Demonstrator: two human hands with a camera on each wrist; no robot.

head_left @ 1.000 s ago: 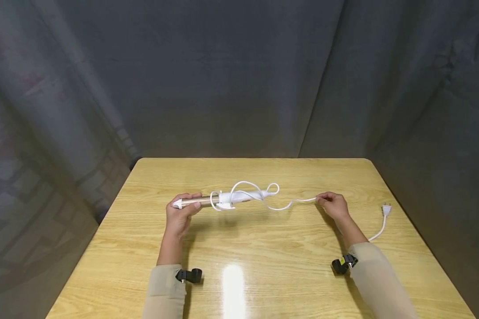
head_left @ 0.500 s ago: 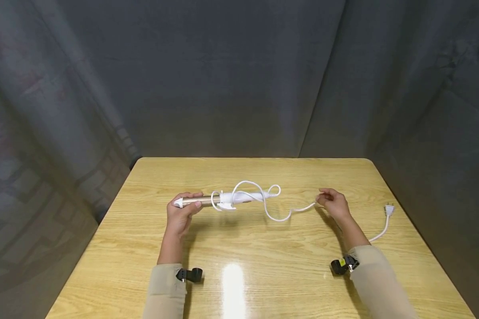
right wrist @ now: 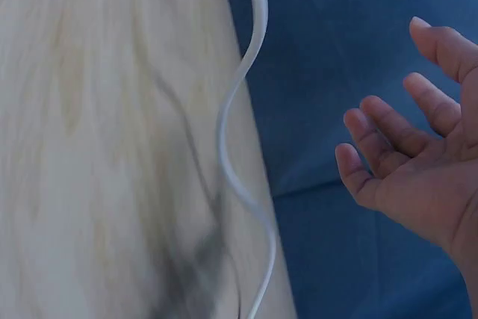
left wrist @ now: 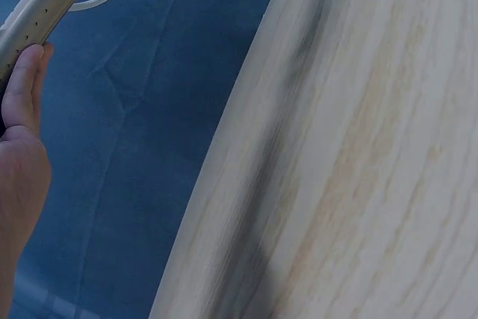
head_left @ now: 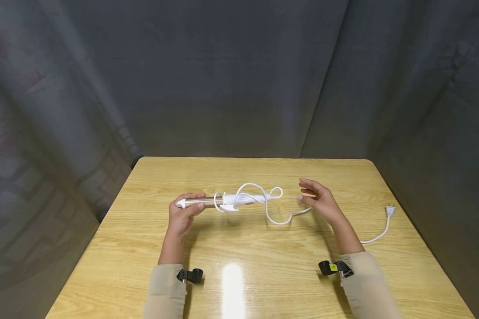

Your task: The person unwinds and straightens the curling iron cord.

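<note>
A pale wooden bench [head_left: 263, 248] with rounded corners fills the lower frame, lamp glare near its front edge. Dark grey curtains [head_left: 223, 75] hang behind and to both sides.

Open right hand [right wrist: 418, 177] beside white cord [right wrist: 243, 147]

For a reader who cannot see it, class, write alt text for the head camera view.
A person's left hand grips a slim gold-barrelled, white-handled curling iron above a pale wooden table. The open right hand hovers beside its loose white cord.
</note>
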